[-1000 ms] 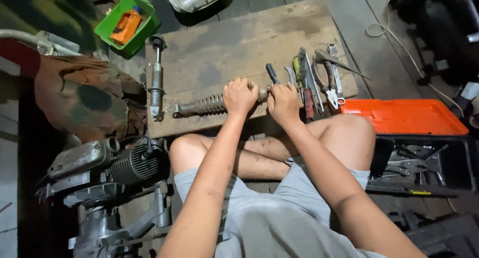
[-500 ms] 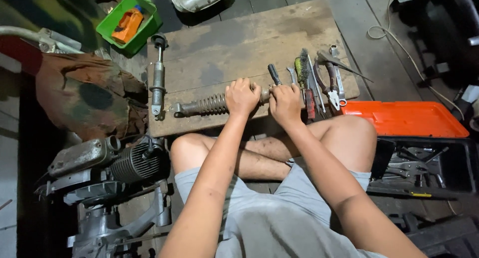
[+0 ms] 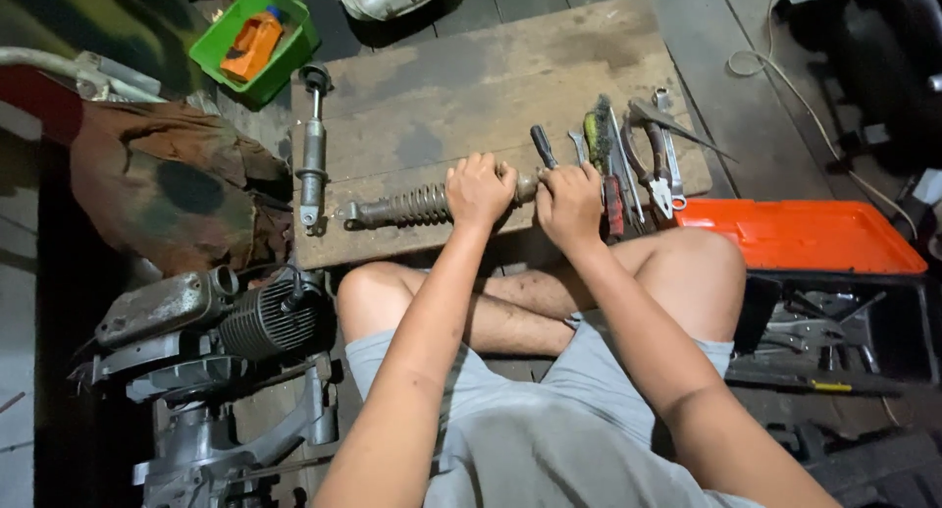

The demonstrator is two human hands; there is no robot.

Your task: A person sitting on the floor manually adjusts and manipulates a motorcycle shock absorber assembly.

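Note:
A grey coil-spring shock absorber lies across the near edge of a worn wooden board. My left hand grips its middle, just right of the spring. My right hand is closed around its right end, which the fingers hide. Just beyond my right hand lie a dark-handled screwdriver, a wrench, a green brush and pliers in a row.
A second shock absorber lies upright along the board's left edge. A green bin with an orange bottle sits far left. An engine is by my left knee. An open orange-lidded toolbox stands at right.
Both hands stay on the shock absorber; the view has drifted slightly, and the grip looks unchanged.

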